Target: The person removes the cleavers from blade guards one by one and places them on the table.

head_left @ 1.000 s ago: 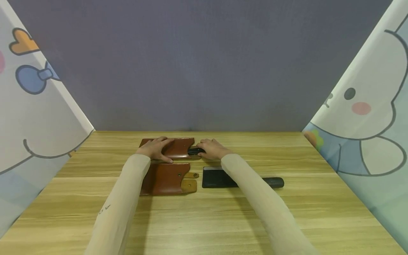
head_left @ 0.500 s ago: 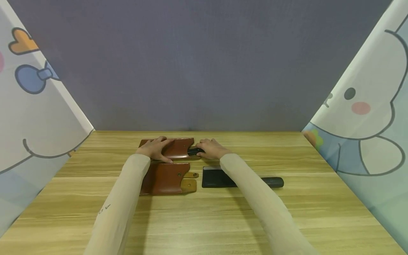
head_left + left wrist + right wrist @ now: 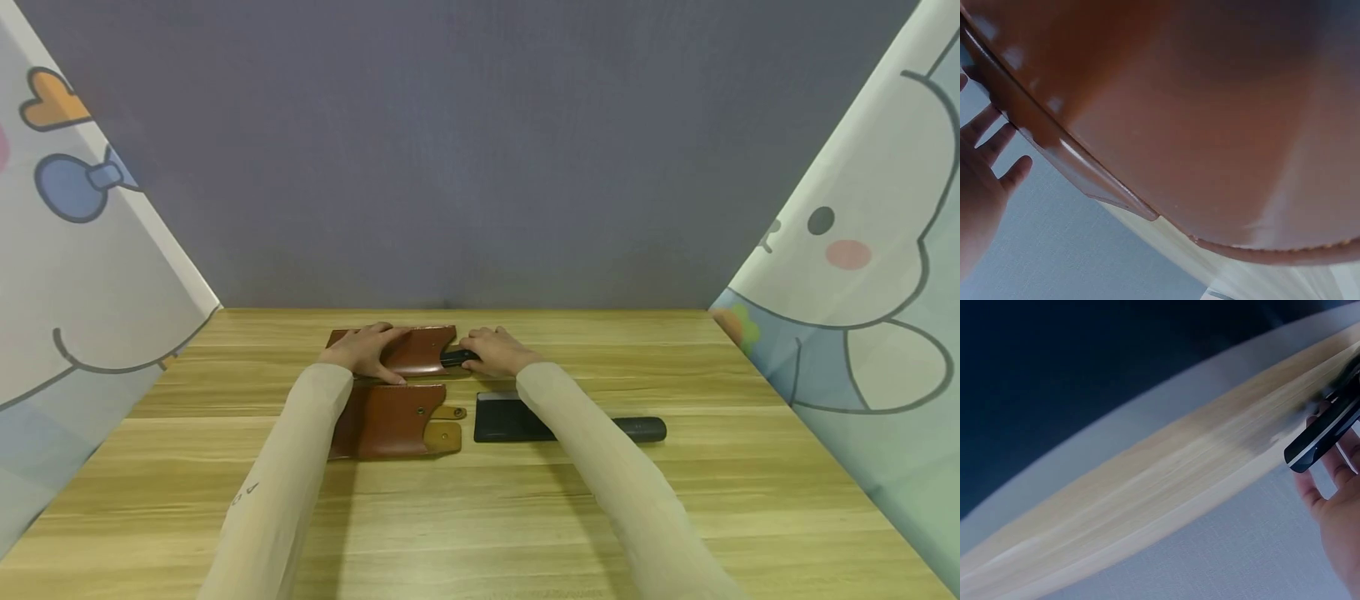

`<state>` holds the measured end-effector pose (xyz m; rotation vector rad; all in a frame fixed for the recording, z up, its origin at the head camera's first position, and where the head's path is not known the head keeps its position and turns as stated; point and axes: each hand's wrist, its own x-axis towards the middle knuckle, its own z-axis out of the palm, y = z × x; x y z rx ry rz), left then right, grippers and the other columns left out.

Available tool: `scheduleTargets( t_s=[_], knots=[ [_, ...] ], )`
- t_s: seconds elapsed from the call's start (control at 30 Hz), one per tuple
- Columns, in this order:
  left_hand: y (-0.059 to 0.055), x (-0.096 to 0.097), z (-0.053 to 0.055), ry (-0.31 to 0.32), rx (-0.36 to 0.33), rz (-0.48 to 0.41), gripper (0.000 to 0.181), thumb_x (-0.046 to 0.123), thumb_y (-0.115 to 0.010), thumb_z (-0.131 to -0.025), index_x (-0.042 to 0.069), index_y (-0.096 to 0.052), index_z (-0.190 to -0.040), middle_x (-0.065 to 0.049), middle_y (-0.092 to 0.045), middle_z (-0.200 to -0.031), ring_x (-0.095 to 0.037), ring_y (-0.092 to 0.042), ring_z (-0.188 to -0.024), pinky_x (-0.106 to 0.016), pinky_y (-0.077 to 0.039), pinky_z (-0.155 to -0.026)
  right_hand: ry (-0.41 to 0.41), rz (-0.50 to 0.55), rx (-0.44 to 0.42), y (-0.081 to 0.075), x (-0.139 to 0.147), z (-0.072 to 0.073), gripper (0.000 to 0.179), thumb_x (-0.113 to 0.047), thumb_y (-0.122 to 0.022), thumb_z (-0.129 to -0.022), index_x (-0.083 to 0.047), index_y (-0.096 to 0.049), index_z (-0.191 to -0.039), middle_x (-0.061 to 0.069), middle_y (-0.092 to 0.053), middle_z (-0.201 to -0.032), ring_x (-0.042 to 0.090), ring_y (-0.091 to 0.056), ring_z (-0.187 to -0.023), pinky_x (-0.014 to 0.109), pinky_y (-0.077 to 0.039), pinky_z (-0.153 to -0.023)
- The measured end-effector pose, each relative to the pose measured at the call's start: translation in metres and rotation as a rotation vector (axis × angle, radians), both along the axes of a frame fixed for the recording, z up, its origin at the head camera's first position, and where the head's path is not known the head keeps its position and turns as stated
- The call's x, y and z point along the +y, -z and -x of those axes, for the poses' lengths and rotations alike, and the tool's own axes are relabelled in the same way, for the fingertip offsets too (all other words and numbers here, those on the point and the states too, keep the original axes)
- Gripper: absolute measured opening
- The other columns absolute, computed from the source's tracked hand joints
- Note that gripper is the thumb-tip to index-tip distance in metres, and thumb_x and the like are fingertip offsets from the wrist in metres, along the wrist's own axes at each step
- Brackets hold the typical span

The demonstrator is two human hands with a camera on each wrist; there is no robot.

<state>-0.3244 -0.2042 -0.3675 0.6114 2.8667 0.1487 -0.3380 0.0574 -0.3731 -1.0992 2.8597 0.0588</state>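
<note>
My left hand (image 3: pixel 363 352) rests with its fingers spread on the far brown leather sheath (image 3: pixel 420 350). In the left wrist view its fingertips lie at that sheath's edge. A black-handled knife (image 3: pixel 454 358) sits in this sheath, its blade hidden. My right hand (image 3: pixel 495 351) holds the handle near its end; the right wrist view shows the fingers about the black knife handle (image 3: pixel 1322 439). Nearer lies a second brown sheath (image 3: pixel 390 421) with two tan straps unfastened. To its right is a cleaver (image 3: pixel 510 418) with a dark blade and black handle, partly hidden under my right forearm.
The wooden table (image 3: pixel 465 517) ends at a grey panel (image 3: pixel 465 167) just behind the far sheath. Cartoon-printed cloth walls (image 3: pixel 862 250) stand at both sides. My right forearm passes over the cleaver, and my left forearm over the left end of the near sheath.
</note>
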Motion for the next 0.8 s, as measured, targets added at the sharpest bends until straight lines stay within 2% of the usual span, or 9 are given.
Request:
scheduleTargets(
  t_s=[0.2,0.37,0.53,0.57,0.67,0.77,0.8],
  knots=[
    [0.0013,-0.0001,-0.0008,0.022,0.038,-0.007,0.101,0.06,-0.07,-0.066,0.021,-0.023,-0.146,-0.019,-0.03,-0.144,-0.043,-0.033,-0.129,-0.064,-0.021,-0.102,-0.013,0.02,0.002,-0.0005,0.0013,-0.0026,0.033,-0.038,-0.051,-0.092,-0.019,-0.055,-0.119,0.001,-0.056,-0.11,0.018,-0.052,-0.103,0.049,-0.036,-0.099],
    [0.0019,0.0,-0.0012,0.04,0.064,-0.029,0.1,0.06,-0.071,-0.065,0.02,-0.026,-0.146,-0.018,-0.034,-0.141,-0.042,-0.038,-0.125,-0.064,-0.023,-0.101,-0.028,0.023,0.008,-0.0022,0.0016,-0.0046,0.032,-0.037,-0.051,-0.092,-0.018,-0.055,-0.118,0.001,-0.057,-0.109,0.017,-0.054,-0.098,0.045,-0.04,-0.092],
    [0.0013,-0.0003,-0.0024,0.056,0.084,-0.063,0.101,0.065,-0.07,-0.061,0.022,-0.03,-0.144,-0.018,-0.038,-0.136,-0.042,-0.042,-0.121,-0.064,-0.024,-0.1,-0.043,0.021,0.018,-0.0031,0.002,-0.0049,0.031,-0.036,-0.051,-0.093,-0.017,-0.054,-0.118,0.002,-0.057,-0.114,0.018,-0.055,-0.102,0.045,-0.04,-0.092],
    [0.0051,-0.002,0.0011,0.069,0.1,-0.062,0.101,0.067,-0.069,-0.061,0.024,-0.03,-0.144,-0.019,-0.039,-0.134,-0.043,-0.044,-0.118,-0.064,-0.026,-0.098,-0.044,0.025,0.016,-0.0032,0.0022,-0.0049,0.031,-0.035,-0.051,-0.093,-0.017,-0.054,-0.118,0.002,-0.058,-0.115,0.018,-0.055,-0.102,0.045,-0.04,-0.092],
    [0.0036,-0.0016,-0.0006,0.088,0.12,-0.074,0.102,0.071,-0.066,-0.058,0.025,-0.033,-0.142,-0.019,-0.041,-0.13,-0.043,-0.046,-0.114,-0.064,-0.029,-0.095,-0.047,0.036,0.007,-0.0035,0.0029,-0.0048,0.032,-0.034,-0.052,-0.093,-0.016,-0.054,-0.118,0.002,-0.058,-0.114,0.018,-0.055,-0.101,0.045,-0.04,-0.092],
    [0.0012,0.0005,-0.0021,0.084,0.116,-0.076,0.1,0.067,-0.069,-0.059,0.023,-0.034,-0.142,-0.019,-0.041,-0.13,-0.042,-0.047,-0.113,-0.063,-0.028,-0.096,-0.053,0.04,0.009,-0.0033,0.0043,-0.0045,0.033,-0.035,-0.051,-0.093,-0.016,-0.054,-0.12,0.002,-0.057,-0.111,0.018,-0.055,-0.098,0.045,-0.04,-0.092],
    [-0.0037,0.0033,-0.0063,0.073,0.102,-0.08,0.1,0.065,-0.071,-0.06,0.021,-0.035,-0.142,-0.018,-0.041,-0.131,-0.042,-0.046,-0.115,-0.063,-0.027,-0.098,-0.055,0.04,0.011,-0.0032,0.0049,-0.0043,0.033,-0.035,-0.051,-0.093,-0.017,-0.054,-0.121,0.002,-0.057,-0.11,0.017,-0.054,-0.097,0.045,-0.04,-0.091]
  ],
)
